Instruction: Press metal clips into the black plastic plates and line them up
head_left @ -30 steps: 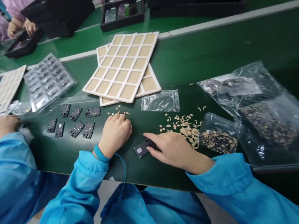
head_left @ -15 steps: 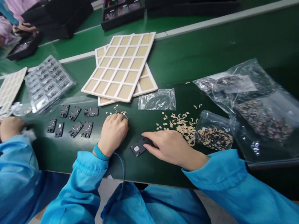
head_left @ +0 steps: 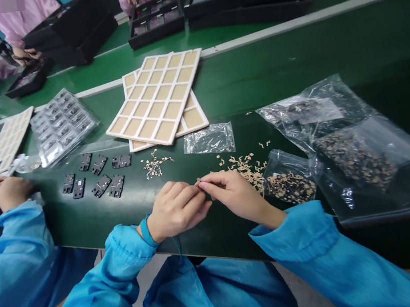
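Note:
My left hand (head_left: pixel 178 207) and my right hand (head_left: pixel 233 195) meet at the fingertips over the near edge of the green table. Both are closed in a pinch, and whatever they hold is too small or hidden to name. The black module is not visible between them. Just beyond my left hand lies a small heap of tiny pieces (head_left: pixel 153 166). A larger scatter of tan pieces (head_left: pixel 247 168) spreads behind my right hand, beside a small clear bag of pieces (head_left: pixel 290 182). Several black modules (head_left: pixel 102 185) lie to the left.
Stacked white-framed grid trays (head_left: pixel 156 99) stand beyond my hands, with a flat clear bag (head_left: pixel 208 139) nearer. A large clear bag (head_left: pixel 359 153) lies right. At left are a clear blister tray (head_left: pixel 61 122) and another person's hands (head_left: pixel 13 191). Black boxes (head_left: pixel 157 21) stand across the table.
My left hand has left the small heap and moved right and nearer, up to my right hand. The black module that showed at my right fingertips is now out of sight. The view has shifted slightly.

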`<state>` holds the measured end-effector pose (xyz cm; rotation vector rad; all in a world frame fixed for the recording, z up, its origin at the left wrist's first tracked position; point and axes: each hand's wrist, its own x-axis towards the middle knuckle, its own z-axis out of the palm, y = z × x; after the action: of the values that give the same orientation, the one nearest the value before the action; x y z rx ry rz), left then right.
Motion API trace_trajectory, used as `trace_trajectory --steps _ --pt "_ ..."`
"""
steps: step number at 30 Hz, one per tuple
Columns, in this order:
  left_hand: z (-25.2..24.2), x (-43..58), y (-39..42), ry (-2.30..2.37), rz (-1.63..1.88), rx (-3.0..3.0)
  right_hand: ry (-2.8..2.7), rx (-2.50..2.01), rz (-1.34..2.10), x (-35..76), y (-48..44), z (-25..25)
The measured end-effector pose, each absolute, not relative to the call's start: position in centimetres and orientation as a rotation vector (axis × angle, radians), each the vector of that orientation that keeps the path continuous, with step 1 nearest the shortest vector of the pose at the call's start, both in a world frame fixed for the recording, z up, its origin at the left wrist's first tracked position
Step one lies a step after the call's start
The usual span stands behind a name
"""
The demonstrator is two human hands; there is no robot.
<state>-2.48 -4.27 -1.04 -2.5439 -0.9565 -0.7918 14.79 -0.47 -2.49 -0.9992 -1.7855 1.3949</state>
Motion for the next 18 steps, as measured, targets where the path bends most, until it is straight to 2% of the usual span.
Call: trace_trajectory --steps 6,18 --pt "-1.08 -2.74 -4.03 -1.109 -0.979 -2.454 -1.894 -0.99 1.224 14.9 -1.06 -2.77" --pt "-1.18 -2.78 -3.85 -1.147 -0.952 -2.541 -2.27 -0.791 0.121 15.21 -1.22 -2.46"
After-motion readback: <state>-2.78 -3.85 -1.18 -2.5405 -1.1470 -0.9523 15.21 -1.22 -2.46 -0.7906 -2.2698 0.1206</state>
